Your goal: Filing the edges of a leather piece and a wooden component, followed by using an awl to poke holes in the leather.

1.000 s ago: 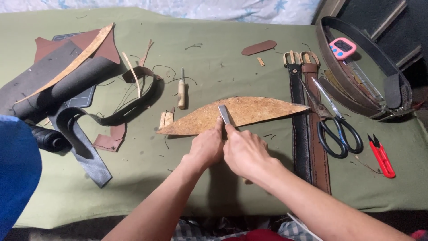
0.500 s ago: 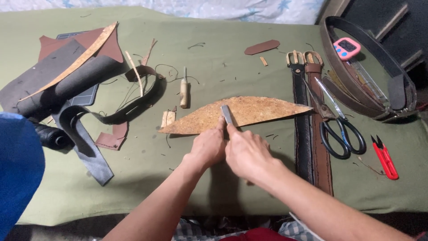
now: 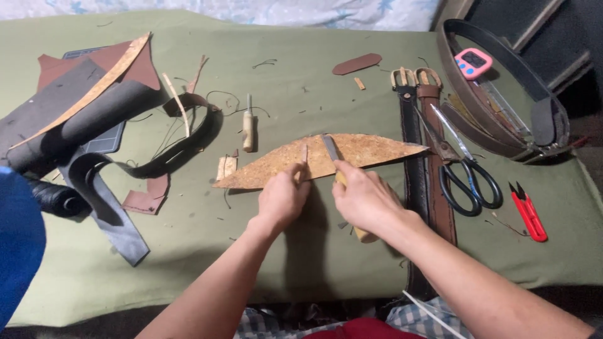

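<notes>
We've got both hands down on the tan leather piece (image 3: 326,158) in the middle of the frame, lying flat on the green surface (image 3: 301,75). Our right hand (image 3: 364,199) is wrapped closed around a knife (image 3: 331,150) with a wooden handle, the flat blade resting on the leather's lower edge. Our left hand (image 3: 282,199) is just beside it, fingers curled, pinching the leather edge to pin it.

Compared with a second ago, not much has moved: same grip, same spot on the leather. The blade looks a touch further up onto the piece, and the left thumb and finger now poke up over the edge a bit more. The leather itself hasn't shifted.

Around it: an awl (image 3: 249,125) with a pale handle sits at upper left of the leather, black scissors (image 3: 461,169) lie across two belts (image 3: 421,125) on the right, and red snips (image 3: 527,210) are further right. A pile of dark leather scraps (image 3: 81,119) fills the upper left, and a pink timer (image 3: 472,61) sits at the upper right.
</notes>
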